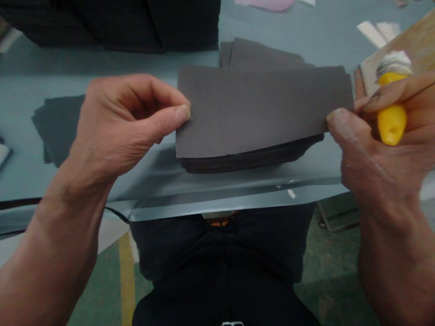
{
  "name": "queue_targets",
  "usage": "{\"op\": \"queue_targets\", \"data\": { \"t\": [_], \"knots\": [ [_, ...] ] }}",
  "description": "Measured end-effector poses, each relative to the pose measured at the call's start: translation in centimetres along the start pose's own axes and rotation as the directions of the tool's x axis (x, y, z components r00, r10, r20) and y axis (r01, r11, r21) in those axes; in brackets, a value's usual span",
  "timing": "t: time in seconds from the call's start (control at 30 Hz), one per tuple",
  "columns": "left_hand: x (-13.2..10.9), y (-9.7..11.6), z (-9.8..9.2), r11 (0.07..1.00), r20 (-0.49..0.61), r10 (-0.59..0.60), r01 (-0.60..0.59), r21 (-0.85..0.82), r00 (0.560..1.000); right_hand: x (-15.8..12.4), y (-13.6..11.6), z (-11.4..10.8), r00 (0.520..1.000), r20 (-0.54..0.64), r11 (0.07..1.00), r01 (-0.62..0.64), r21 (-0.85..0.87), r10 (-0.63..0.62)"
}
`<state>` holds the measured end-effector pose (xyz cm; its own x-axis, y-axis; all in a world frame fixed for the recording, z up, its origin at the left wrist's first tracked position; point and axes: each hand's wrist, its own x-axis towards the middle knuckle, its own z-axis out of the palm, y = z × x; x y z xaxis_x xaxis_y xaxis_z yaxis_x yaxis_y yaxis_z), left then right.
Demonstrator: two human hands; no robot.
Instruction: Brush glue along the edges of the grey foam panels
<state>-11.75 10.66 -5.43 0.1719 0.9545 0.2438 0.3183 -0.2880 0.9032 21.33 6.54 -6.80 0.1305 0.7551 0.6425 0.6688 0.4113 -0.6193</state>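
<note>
A dark grey rectangular sheet is held up between both hands above a stack of like sheets. My left hand pinches the sheet's left edge with thumb and fingers. My right hand pinches the right edge with thumb and forefinger. The same hand also grips a yellow-handled brush whose whitish bristle end points up.
The grey-blue table has its front edge right before my lap. More dark sheets lie at the left and behind the stack. A wooden board sits at the far right, and dark fabric lies at the back.
</note>
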Motion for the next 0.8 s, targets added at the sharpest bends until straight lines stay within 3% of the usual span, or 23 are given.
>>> {"op": "queue_targets", "data": {
  "t": [0.8],
  "knots": [
    [-0.19,0.21,0.29,0.999,0.004,0.015,-0.015,0.036,1.000,0.09,0.12,0.27,0.999,-0.028,0.998,-0.013,0.054,0.015]
  ]
}}
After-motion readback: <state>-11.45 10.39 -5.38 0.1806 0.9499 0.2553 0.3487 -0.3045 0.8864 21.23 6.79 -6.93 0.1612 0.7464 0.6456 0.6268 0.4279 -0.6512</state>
